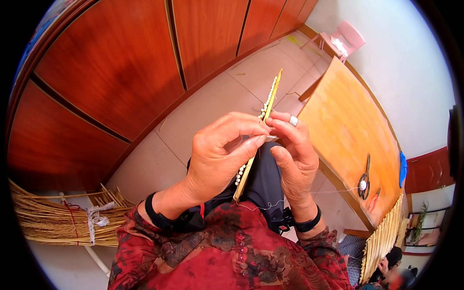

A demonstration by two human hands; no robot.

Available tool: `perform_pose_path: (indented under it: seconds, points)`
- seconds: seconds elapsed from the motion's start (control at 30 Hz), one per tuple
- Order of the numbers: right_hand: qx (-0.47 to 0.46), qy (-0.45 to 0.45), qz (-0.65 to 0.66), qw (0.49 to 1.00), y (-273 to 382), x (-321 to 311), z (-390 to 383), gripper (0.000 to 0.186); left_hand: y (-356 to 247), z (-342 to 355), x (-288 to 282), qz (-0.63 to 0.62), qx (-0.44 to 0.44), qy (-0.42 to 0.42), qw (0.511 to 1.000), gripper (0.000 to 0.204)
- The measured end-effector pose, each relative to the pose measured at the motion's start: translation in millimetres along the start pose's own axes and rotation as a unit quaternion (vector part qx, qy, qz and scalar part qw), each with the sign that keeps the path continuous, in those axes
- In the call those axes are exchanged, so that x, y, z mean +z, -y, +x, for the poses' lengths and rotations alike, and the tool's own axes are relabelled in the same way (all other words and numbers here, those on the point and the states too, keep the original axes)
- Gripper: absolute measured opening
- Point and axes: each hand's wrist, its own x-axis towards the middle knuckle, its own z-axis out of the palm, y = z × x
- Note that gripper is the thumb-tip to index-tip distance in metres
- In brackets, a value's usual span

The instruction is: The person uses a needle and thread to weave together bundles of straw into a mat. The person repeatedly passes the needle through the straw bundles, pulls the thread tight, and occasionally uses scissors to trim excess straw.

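Above my lap a long yellow straw-like strip (273, 99) stands slantwise, with a row of small white bead-like knots (264, 110) along its left edge. My left hand (220, 150) pinches a small flat pale piece (271, 138) between thumb and forefinger, in front of the strip. My right hand (295, 154), a ring on one finger, holds the strip with its bent fingertips; its thumb stands a little apart. The palms hide the strip's middle. A thin white thread (270, 205) loops below the strip's lower end, and a thread runs right toward a small white ball (362, 185).
A wooden table (343, 121) at the right bears black scissors (366, 179) and a red-handled tool (374, 200). Bundled straw stalks (53, 215) lie at left, below reddish cabinets (111, 53). A pink chair (345, 38) stands far off. Another person's hand (383, 266) shows beside a straw mat (379, 239).
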Motion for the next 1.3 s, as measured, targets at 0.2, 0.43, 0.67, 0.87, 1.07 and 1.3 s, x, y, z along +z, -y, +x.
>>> perform_pose_path:
  seconds: [0.2,0.43,0.67,0.87,1.07,1.3]
  points:
    - [0.013,0.032,0.106,0.994,-2.9,7.4,11.5,0.023,-1.0,-1.3,0.2,-0.144,-0.127,0.021,0.981,0.01]
    - [0.023,0.007,0.174,0.984,-9.6,7.1,11.3,0.01,5.2,-3.9,1.8,-0.265,-0.249,0.034,0.931,0.01]
    - [0.026,-0.086,0.195,0.977,-10.5,14.7,12.0,0.003,7.0,-1.3,8.0,-0.289,-0.251,0.01,0.924,0.007]
    - [0.043,-0.108,0.191,0.975,-19.1,9.3,15.4,0.011,6.0,2.5,10.9,-0.284,-0.255,-0.015,0.924,0.006]
    - [0.114,-0.154,0.331,0.924,-19.3,2.2,14.1,0.017,11.5,2.8,9.1,-0.242,-0.204,-0.031,0.948,0.006]
    - [0.213,-0.051,0.225,0.949,-7.7,8.3,1.8,0.011,13.6,3.6,7.5,-0.187,-0.106,-0.047,0.975,0.007]
